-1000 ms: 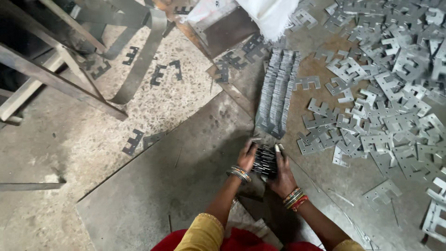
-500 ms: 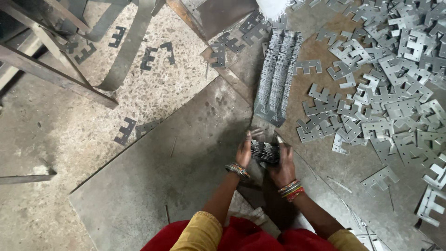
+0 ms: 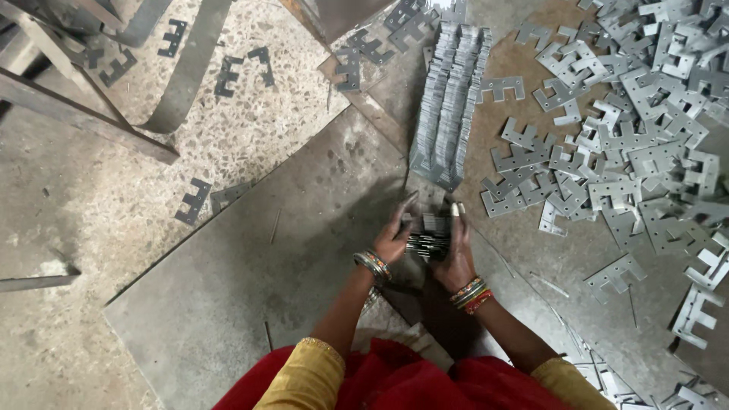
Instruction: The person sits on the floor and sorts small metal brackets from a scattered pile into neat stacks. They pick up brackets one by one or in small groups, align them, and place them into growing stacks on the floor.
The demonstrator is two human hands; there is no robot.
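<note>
Pressing in from both sides, the left hand (image 3: 395, 237) and the right hand (image 3: 454, 250) clamp a small bundle of stamped metal plates (image 3: 427, 235) between them, each grip closed against an end of the pack. The bundle stands on edge just above a flat grey metal sheet (image 3: 250, 281) lying on the floor, close in front of the person's knees. Beyond the hands, long rows of stacked plates (image 3: 449, 99) lie side by side, also on edge. To the right, a loose heap of flat plates (image 3: 630, 144) spreads across the floor. A few dark single plates (image 3: 194, 201) lie scattered on the speckled floor (image 3: 250, 144) to the left, near a bent metal strip (image 3: 182, 76).
</note>
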